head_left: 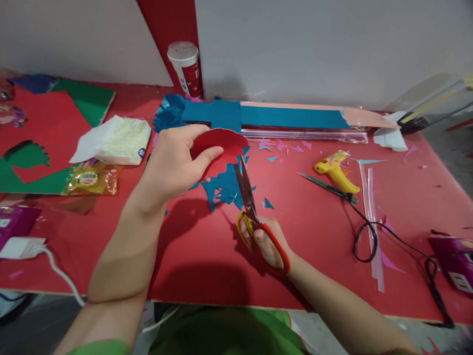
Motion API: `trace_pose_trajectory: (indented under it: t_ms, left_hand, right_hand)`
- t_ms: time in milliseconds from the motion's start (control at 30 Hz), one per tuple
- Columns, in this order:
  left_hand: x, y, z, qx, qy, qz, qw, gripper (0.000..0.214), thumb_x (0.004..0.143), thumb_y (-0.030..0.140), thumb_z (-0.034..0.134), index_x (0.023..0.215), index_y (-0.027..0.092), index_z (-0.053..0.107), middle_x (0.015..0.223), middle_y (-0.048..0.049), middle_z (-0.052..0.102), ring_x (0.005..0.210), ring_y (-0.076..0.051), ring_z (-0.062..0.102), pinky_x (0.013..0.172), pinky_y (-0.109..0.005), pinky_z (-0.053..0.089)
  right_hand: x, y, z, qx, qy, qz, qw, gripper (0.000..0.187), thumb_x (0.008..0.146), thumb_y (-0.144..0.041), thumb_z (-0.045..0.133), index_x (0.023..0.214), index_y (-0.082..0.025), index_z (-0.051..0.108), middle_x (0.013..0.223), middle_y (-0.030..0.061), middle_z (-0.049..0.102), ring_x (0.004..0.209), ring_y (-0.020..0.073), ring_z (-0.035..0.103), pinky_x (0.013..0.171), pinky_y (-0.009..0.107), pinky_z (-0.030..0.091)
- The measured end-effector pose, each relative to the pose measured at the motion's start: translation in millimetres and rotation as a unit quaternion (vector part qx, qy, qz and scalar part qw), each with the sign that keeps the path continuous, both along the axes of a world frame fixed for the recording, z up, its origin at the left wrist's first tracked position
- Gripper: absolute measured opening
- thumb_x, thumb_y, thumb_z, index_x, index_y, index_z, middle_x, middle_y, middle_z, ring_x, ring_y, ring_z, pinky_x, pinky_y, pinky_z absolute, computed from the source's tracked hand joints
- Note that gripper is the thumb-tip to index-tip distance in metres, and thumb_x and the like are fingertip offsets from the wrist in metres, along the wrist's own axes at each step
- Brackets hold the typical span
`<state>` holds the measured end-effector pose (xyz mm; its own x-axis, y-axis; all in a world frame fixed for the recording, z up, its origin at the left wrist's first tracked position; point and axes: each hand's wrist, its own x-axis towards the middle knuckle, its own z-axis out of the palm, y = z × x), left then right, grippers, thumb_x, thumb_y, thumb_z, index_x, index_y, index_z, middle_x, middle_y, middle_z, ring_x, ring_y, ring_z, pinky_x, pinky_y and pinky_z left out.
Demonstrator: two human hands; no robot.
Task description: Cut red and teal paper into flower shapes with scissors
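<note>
Step in hand, as judged: trimming the edge of the red card (229, 140) with the scissors (251, 207).

Position. The red card is raised above the middle of the surface (295, 222), over the blue scraps (225, 190). Its far edge is rounded; its near right edge looks uneven.

Left hand (179, 155). The hand is closed in a pinch on the left part of the card, thumb lying on the upper face, fingers mostly hidden beneath.

Right hand (268, 244). The hand is curled around the red and yellow handles of the scissors. The blades are parted in a narrow V and point far, with the tips just beside the card's right edge. Whether they touch it cannot be told.

Recommended practice:
1. Seat the card deep between the blades, near the pivot, before closing them.
2. Turn the card with the left hand to feed the curve; hold the scissors at a steady angle.
3. Use short strokes, stopping before the tips meet, to avoid nicks.
4. Position the left thumb and the hidden fingers clear of the cutting line.
5. Support the card close to the cut, as an unsupported edge may bend.
6. Cut above the scraps without catching them in the blades.
</note>
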<state>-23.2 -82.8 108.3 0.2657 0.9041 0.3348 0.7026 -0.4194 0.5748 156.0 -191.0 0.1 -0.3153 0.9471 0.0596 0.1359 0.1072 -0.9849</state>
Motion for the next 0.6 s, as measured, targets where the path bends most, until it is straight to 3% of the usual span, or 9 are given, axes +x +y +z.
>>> trace_pose_trajectory:
  t_ms: [100,367,600]
  left_hand:
    - [-0.5,-0.5,0.2,0.012,-0.007,-0.007,1.0,0.016,0.076,0.031,0.059,0.078,0.015,0.062,0.06,0.001,0.059,0.054,-0.013,0.052,0.057,-0.028,0.04]
    - [-0.9,0.5,-0.9,0.038,-0.015,-0.013,0.999,0.013,0.075,0.027,0.061,0.076,0.014,0.063,0.06,0.0009,0.06,0.054,-0.012,0.054,0.053,-0.027,0.038]
    - [-0.7,-1.8,1.7,-0.002,-0.039,-0.016,0.999,0.014,0.078,0.029,0.059,0.074,0.015,0.059,0.053,0.004,0.055,0.045,-0.009,0.049,0.049,-0.025,0.037]
  right_hand:
    - [0.0,-0.7,0.5,-0.037,0.022,-0.021,0.999,0.058,0.077,-0.071,0.032,0.056,-0.018,0.042,0.048,-0.0011,0.042,0.042,0.0094,0.039,0.043,0.024,0.032]
    - [-0.7,-2.1,2.6,-0.05,0.029,-0.04,0.998,0.058,0.074,-0.073,0.037,0.06,-0.017,0.046,0.048,-0.0028,0.039,0.042,0.0088,0.035,0.042,0.023,0.029]
    - [0.4,-1.7,5.4,-0.061,0.017,-0.033,0.997,0.059,0.073,-0.074,0.037,0.059,-0.017,0.045,0.047,-0.003,0.039,0.042,0.009,0.035,0.043,0.024,0.029]
